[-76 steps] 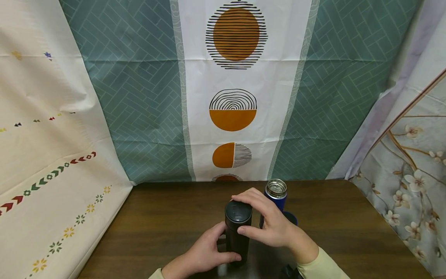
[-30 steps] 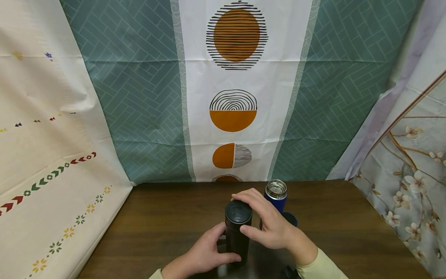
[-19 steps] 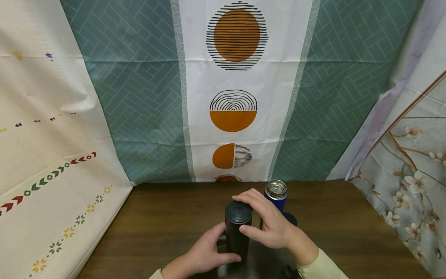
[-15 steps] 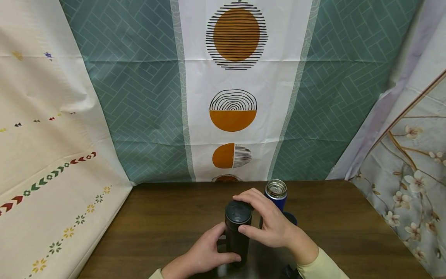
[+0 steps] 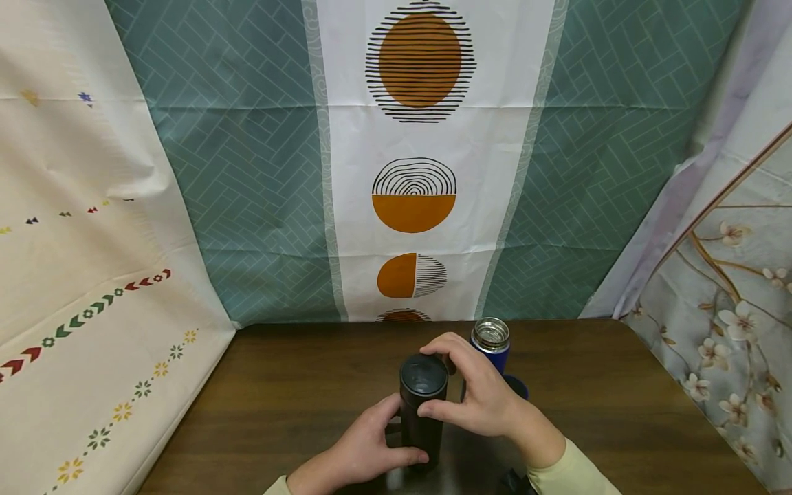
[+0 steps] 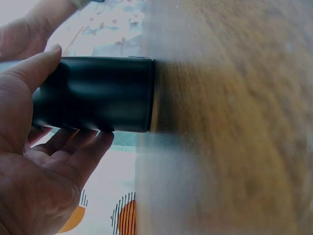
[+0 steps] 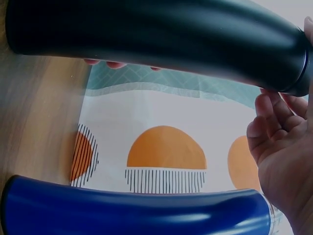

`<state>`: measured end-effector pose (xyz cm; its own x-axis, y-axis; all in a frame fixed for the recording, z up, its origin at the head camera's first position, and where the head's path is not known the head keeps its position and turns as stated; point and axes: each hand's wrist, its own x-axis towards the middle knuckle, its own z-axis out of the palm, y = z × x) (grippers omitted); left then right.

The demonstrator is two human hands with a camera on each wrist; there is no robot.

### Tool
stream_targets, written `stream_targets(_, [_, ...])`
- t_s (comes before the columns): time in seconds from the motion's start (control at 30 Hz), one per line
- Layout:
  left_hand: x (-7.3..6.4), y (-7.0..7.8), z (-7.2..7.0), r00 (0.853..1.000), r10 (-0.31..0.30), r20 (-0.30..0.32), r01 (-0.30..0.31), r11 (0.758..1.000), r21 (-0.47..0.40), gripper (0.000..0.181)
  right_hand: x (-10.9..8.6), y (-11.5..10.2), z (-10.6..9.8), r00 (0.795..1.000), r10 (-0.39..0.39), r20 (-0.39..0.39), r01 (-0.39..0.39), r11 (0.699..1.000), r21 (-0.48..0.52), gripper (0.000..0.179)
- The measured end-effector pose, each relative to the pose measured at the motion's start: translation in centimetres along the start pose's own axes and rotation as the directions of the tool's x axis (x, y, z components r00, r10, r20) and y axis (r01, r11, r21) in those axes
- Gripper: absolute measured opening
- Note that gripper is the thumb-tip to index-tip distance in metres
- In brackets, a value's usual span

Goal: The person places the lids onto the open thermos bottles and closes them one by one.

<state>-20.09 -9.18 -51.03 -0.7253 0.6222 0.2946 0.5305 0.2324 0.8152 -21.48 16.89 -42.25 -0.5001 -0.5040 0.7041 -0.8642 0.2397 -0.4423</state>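
A black vacuum flask (image 5: 423, 430) stands upright on the table with its black lid (image 5: 423, 375) on top. My left hand (image 5: 371, 440) grips its body low down, thumb on the near side and fingers behind; the left wrist view shows the flask's base (image 6: 139, 95) right at the tabletop. My right hand (image 5: 479, 395) holds the lid from the right, thumb on the near side and forefinger at the far rim. In the right wrist view its other fingers (image 7: 274, 117) curl beneath the lid's edge. Behind that hand stands a blue flask (image 5: 493, 350), its steel mouth uncovered.
A dark round piece with a blue edge (image 5: 516, 386) lies beside the blue flask, partly hidden by my right hand. Near my right sleeve is a small black object (image 5: 515, 481). The brown wooden table (image 5: 297, 385) ends at patterned cloths (image 5: 260, 206) at the back and sides.
My right hand has turned slightly about the lid: its thumb has slid left along the near side, and its forefinger right along the far rim. The left hand and flask stay put.
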Motion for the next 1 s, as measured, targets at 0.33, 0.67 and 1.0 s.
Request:
stream_targets(0.33, [0.07,0.02,0.0,1.0,-0.008,-0.003,0.008,1.0,0.004,0.069,0.06,-0.19,0.32,0.998,0.055,-0.023,-0.055,0.998,0.006,0.072])
stream_targets(0.67, [0.02,-0.02,-0.06,1.0,-0.014,0.008,0.014,1.0,-0.005,0.072,0.08,0.14,0.09,0.998,-0.036,0.054,0.027,0.985,0.168,0.075])
stream_targets(1.0, [-0.02,0.09,-0.05,1.0,-0.012,0.015,0.012,1.0,-0.021,0.075,0.28,-0.23,-0.19,0.995,-0.063,0.082,0.048,0.983,0.178,0.076])
